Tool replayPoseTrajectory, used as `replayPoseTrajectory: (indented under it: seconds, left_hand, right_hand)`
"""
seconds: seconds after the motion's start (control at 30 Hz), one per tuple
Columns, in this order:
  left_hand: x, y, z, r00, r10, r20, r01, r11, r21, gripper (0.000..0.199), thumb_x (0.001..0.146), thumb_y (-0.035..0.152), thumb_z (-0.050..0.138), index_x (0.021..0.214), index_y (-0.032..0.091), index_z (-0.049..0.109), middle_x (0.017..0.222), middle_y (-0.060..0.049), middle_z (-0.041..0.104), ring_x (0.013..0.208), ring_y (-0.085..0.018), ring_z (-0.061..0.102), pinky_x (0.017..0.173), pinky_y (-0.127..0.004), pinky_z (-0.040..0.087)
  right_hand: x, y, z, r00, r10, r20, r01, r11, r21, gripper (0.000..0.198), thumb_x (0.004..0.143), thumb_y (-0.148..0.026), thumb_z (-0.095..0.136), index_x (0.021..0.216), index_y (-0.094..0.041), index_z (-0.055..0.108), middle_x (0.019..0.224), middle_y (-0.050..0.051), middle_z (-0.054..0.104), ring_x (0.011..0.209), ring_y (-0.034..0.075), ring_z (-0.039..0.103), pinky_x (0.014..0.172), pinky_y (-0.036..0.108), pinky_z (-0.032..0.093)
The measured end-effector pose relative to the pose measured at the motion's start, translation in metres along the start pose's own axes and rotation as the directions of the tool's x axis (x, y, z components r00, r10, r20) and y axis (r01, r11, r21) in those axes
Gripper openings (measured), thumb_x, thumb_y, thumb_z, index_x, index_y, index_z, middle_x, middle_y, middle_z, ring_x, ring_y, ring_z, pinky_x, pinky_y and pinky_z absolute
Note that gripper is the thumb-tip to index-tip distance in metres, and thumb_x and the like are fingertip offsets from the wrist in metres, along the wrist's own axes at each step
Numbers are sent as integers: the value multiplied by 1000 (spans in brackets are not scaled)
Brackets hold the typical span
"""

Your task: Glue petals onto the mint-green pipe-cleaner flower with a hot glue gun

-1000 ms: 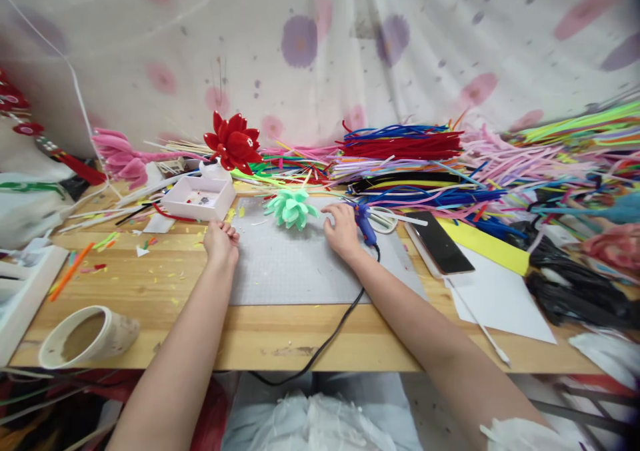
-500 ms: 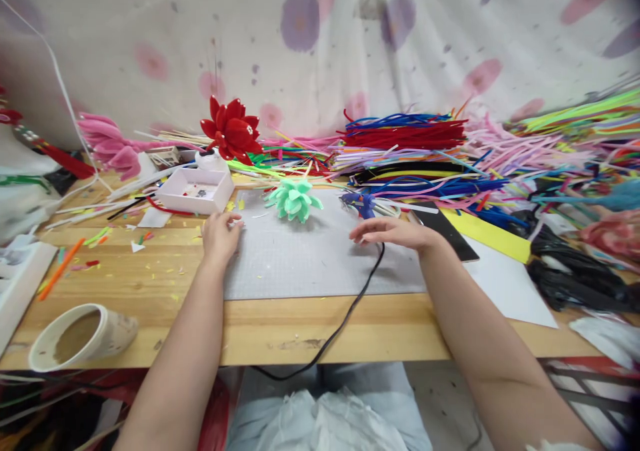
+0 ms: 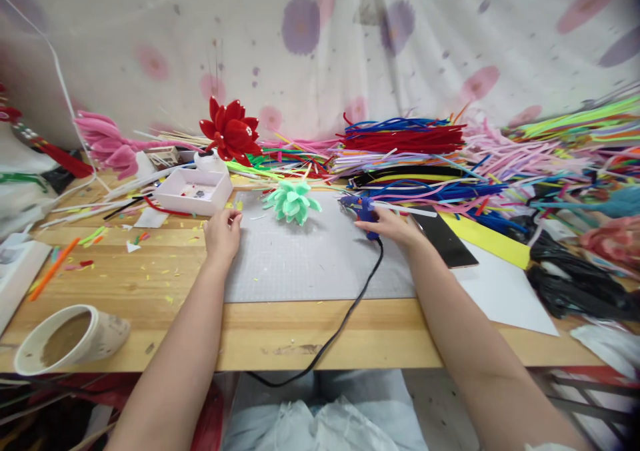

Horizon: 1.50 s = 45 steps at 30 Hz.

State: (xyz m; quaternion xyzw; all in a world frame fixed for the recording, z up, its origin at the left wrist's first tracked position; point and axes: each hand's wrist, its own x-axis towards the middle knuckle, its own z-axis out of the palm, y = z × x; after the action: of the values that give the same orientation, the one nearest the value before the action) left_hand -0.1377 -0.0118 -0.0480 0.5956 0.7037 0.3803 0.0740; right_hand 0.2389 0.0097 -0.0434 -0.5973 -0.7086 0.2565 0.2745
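Observation:
My right hand (image 3: 395, 226) is at the blue hot glue gun (image 3: 359, 206), thumb and fingers closed about its handle. A white glue stick (image 3: 407, 210) sticks out behind the gun, and its black cord (image 3: 357, 299) runs down over the table edge. At the left border of the grey cutting mat (image 3: 300, 271), my left hand (image 3: 223, 236) rests with its fingers curled in; whatever they hold, if anything, cannot be made out. Between the hands, toward the mat's back, lies a mint-green flower (image 3: 293, 202) with pointed fuzzy petals.
A white box (image 3: 193, 194) of small bits stands behind my left hand, near a red flower (image 3: 231, 131). Pipe cleaner bundles (image 3: 405, 138) line the back. A paper cup (image 3: 75, 338) of brown liquid stands front left. A black board (image 3: 445, 241) lies right.
My right hand has moved from hovering in front of the glue gun onto its handle and closed. My left hand stays in place, its fingers more curled.

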Motion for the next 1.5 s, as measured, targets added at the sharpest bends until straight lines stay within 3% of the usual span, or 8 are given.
replayPoseTrajectory:
  seconds: [0.1,0.2,0.33,0.43,0.53,0.77,1.1,1.5]
  left_hand:
    - [-10,18,6,995,-101,20,99,891,-443,18,73,30,57,82,16,63,77,-4,63,68,-14,55,71,-29,42]
    - [-25,41,15,949,-167,269,311,642,-701,20,60,26,70,76,14,65,71,-2,63,62,-10,54,65,-25,42]
    - [-39,60,21,767,-137,627,633,326,-702,18,59,17,73,75,11,67,77,-5,66,62,-6,54,62,-20,44]
    - [-40,61,21,673,-126,729,736,218,-641,10,65,9,68,75,10,66,75,-5,64,60,-4,54,59,-16,44]
    - [-38,58,20,616,-79,784,785,146,-602,8,72,6,61,78,9,65,73,-4,62,59,-4,54,56,-14,45]
    - [-39,54,17,570,-15,821,819,90,-567,13,76,4,56,84,9,63,73,-4,60,61,-4,55,55,-13,47]
    - [-39,59,14,570,-64,819,821,43,-569,10,78,4,53,79,9,61,72,-4,59,60,-3,55,56,-13,46]
    - [-37,57,20,593,-77,802,804,118,-583,11,80,9,53,75,8,63,68,-3,60,57,-3,54,58,-14,49]
  right_hand:
    - [1,-7,13,993,103,-49,-106,992,-70,35,68,-48,62,85,-17,63,75,5,62,71,20,56,64,31,42]
    - [0,-9,21,965,191,-179,-194,981,0,33,66,-47,62,80,-17,62,72,6,62,69,20,56,64,32,42]
    - [-3,-15,23,946,240,-219,-122,887,445,35,63,-47,64,83,-18,59,81,6,63,66,16,56,57,28,42]
    - [-13,-29,21,987,108,-118,7,708,706,33,66,-45,63,85,-19,58,89,4,63,58,10,52,49,23,38]
    - [-24,-45,25,998,-42,45,-7,657,754,30,68,-44,63,83,-18,59,84,3,63,49,7,46,42,22,31]
    - [-34,-63,53,958,-126,257,-83,737,671,33,70,-49,61,71,-15,61,56,-1,53,45,7,39,44,23,28]
    - [-31,-62,61,968,-108,225,-70,749,659,36,69,-51,61,64,-17,53,54,-3,50,41,6,38,42,23,26]
    - [-33,-67,63,969,-97,227,-52,819,571,36,70,-51,59,60,-17,49,43,-6,44,41,7,37,46,24,28]
